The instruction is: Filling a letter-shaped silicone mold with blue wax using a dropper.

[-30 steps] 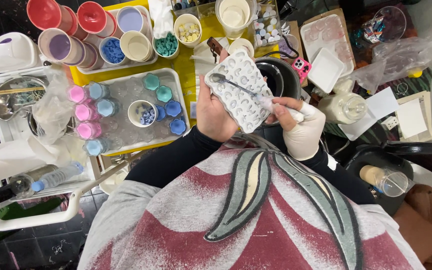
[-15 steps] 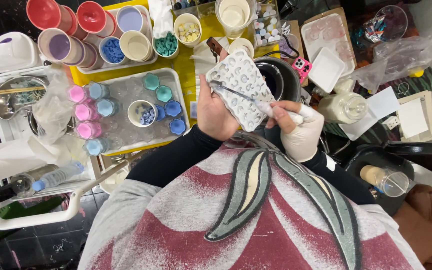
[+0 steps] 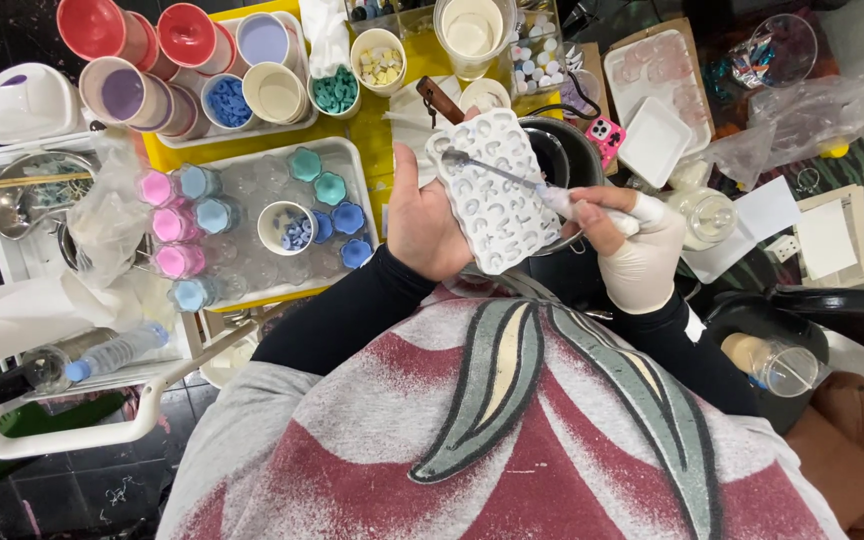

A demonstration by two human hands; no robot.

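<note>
Head view, only one available: left hand (image 3: pixel 430 225), bare, holding a white silicone mould (image 3: pixel 493 188) up in front of the chest, above the dark pot (image 3: pixel 564 152), grip clamped along the mould's left edge with the thumb over the front face. Right hand (image 3: pixel 632 245), in a white glove, pinching a thin metal tool (image 3: pixel 497 172), grip closed on the white handle, tip resting on a cavity near the mould's upper left. Mould looking light and floppy, likely bending if held by one corner; probably best supported flat from behind along a long edge, as now. Cavities shallow and small, so contents possibly popping out when flexed; cannot tell whether filled. Tool looking stiff, thin, light; handle end being the sensible place to hold. Containers next: clear tray (image 3: pixel 242 225) on the yellow worktop (image 3: pixel 377 120) carrying pink and blue flower-shaped cups, plus a cream cup (image 3: pixel 287 228) with small blue pieces inside. Behind it, a cup of blue pieces (image 3: pixel 227 100), a cup of teal pieces (image 3: pixel 335 92), a cup of pale yellow pieces (image 3: pixel 379 62), a purple-lined cup (image 3: pixel 124 93), two red cups looking empty. Tall beaker (image 3: pixel 472 32) holding cream-coloured liquid or wax, cannot tell which. Clear plastic cup (image 3: pixel 777 365) lying lower right with something tan inside. Water bottle (image 3: pixel 107 352) lying on the white cart to the left.
</note>
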